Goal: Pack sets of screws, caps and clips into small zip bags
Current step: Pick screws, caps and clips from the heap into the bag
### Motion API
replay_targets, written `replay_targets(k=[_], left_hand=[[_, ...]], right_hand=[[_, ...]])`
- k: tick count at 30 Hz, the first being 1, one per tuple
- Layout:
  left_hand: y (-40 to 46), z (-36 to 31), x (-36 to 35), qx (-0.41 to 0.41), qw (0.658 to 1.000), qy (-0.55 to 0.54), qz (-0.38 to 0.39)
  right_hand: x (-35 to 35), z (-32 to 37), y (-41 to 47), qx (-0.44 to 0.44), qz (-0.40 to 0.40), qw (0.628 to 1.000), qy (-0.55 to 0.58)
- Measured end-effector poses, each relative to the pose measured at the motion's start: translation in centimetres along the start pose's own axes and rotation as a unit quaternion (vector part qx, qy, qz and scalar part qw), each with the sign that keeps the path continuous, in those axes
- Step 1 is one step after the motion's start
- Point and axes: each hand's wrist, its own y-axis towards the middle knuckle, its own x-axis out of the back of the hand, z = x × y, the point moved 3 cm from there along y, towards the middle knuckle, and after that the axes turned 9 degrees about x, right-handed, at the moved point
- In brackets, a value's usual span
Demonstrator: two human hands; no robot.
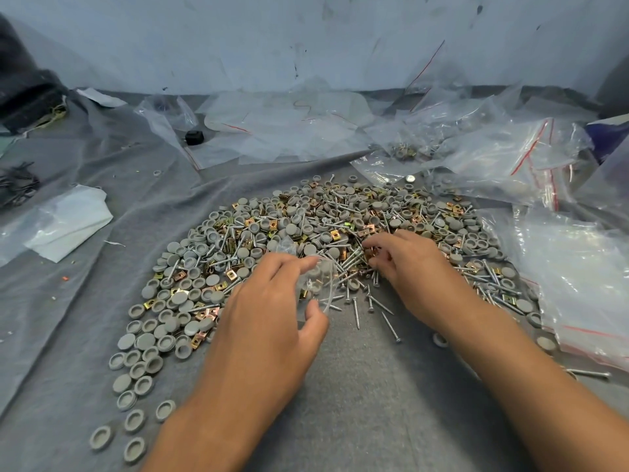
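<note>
A wide heap of grey round caps [177, 294], silver screws [355, 311] and brass-coloured clips [231, 274] lies spread on a grey cloth [357, 403]. My left hand [269, 311] holds a small clear zip bag [315, 281] between thumb and fingers at the heap's near edge, the bag's mouth facing right. My right hand [405, 264] reaches into the heap just right of the bag, its fingertips curled over copper-coloured clips [372, 255] and screws. Whether those fingertips pinch a piece is hidden.
Clear zip bags with red seal lines [531, 155] are piled at the right and back. More plastic sheets [272, 124] lie at the back, with a black knob [194, 136]. A folded plastic piece [64, 226] and dark clips [17, 185] sit left.
</note>
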Motion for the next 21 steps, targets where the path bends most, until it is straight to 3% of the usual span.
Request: replay_targets(k=[7,11,15,21], left_hand=[[-0.1,-0.1,0.2,-0.001,1.0,0.001,-0.001],[-0.1,-0.1,0.2,-0.001,1.0,-0.008,-0.004],[0.1,-0.2,0.2,0.001,1.0,-0.018,-0.01],[0.1,0.0,0.5,0.0,0.998,-0.052,-0.02]], right_hand=[[0.4,0.1,-0.3,0.023,0.001,1.0,-0.001],[2.0,1.6,-0.8,0.037,-0.026,0.992,0.117],[3.5,5.6,-2.2,0.109,-0.045,0.949,0.293],[3.4,7.8,-3.2,0.145,-0.065,0.934,0.32]])
